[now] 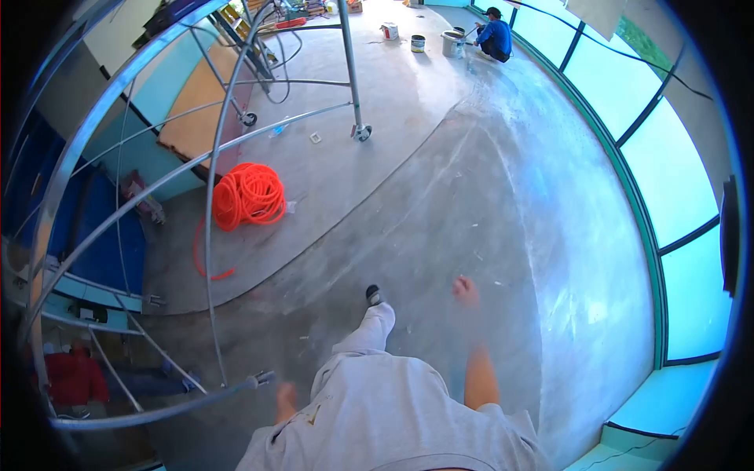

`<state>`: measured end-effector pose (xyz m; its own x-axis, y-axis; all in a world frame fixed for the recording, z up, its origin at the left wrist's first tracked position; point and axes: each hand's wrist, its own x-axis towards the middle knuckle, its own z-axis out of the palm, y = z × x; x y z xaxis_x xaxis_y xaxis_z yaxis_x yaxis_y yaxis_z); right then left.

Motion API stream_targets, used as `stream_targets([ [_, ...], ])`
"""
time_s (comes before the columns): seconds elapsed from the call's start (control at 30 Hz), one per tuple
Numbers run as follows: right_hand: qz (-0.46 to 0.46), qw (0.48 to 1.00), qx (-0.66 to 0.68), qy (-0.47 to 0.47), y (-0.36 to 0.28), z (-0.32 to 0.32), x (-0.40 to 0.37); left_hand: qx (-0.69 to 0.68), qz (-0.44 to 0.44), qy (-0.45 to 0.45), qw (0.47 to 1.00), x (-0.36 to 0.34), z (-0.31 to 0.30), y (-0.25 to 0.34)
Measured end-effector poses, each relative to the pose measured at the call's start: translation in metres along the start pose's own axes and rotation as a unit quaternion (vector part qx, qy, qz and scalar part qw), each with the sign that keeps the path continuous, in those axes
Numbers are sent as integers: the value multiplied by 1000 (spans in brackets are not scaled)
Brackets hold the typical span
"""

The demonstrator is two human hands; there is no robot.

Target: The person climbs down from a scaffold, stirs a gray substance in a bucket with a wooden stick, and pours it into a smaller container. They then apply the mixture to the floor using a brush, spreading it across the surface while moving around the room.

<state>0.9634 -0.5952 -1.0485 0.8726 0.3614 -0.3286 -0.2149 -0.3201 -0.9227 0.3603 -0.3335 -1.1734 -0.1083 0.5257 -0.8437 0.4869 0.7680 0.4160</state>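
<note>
Floor (455, 204): grey and smooth, glossy off to my right, stretching under my shoe (373, 295).
Orange coil (250, 196): lying to my left, loose end trailing toward me.
Scaffold (350, 59): standing on wheels (362, 133) ahead of me and to my left.
Containers (418, 45): grouped far ahead of me, near a crouching person (494, 38).
Dark line (342, 221): curving across in front of me; cable or seam, I can't tell.

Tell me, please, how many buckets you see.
3: left bucket, middle bucket and larger right bucket beside the crouching person, far ahead; more may be hidden.
</note>
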Motion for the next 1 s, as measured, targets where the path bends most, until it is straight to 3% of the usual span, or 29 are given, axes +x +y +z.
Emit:
stream_targets([
  [0.1, -110, 993, 37, -10, -106, 0, 112, -128, 102, 111, 980, 42, 37, 131],
  [0.17, -179, 981, 72, -15, -206, -3, 148, -204, 140, 98, 964, 60, 82, 230],
  [0.2, -199, 977, 78, -7, -242, -7, 171, -179, 140, 97, 969, 66, 114, 281],
  [0.23, -220, 972, 84, -1, -278, -10, 194, -179, 130, 36, 974, 81, 147, 328],
  [0.37, -307, 947, 92, -30, -418, -22, 261, -76, 224, -34, 971, 111, 341, 493],
  [0.4, -320, 941, 103, -39, -450, -20, 281, -30, 238, -125, 963, 124, 393, 527],
  [0.43, -333, 935, 113, -48, -482, -18, 304, 20, 269, -176, 947, 96, 446, 562],
  [0.47, -340, 932, 111, -58, -511, -17, 335, 106, 365, -204, 902, 99, 500, 588],
  [0.5, -347, 929, 109, -67, -538, -17, 369, 163, 422, -186, 872, 57, 546, 617],
  [0.6, -407, 901, 144, -44, -605, -46, 478, 144, 355, -371, 846, 15, 644, 688],
  [0.7, -505, 853, 128, 9, -684, -73, 549, 111, 290, -338, 888, 34, 688, 738],
  [0.77, -507, 829, 213, 100, -736, -52, 554, 104, 259, -219, 935, 87, 690, 745],
  [0.8, -605, 789, 94, 44, -743, -69, 571, 106, 212, -165, 957, 111, 685, 744],
  [0.83, -626, 773, 102, 31, -758, -79, 586, 110, 164, -112, 974, 131, 676, 742],
  [0.87, -633, 758, 155, -34, -769, -86, 603, 137, 139, -83, 977, 146, 666, 739],
  [0.93, -624, 711, 280, -166, -793, -104, 641, 66, 102, -37, 992, 133, 648, 751],
  [0.97, -623, 698, 305, -177, -810, -122, 656, 0, 87, -9, 996, 132, 646, 752],
  [1.0, -686, 651, 286, -154, -827, -134, 672, -64, 77, 18, 995, 131, 645, 754],
])
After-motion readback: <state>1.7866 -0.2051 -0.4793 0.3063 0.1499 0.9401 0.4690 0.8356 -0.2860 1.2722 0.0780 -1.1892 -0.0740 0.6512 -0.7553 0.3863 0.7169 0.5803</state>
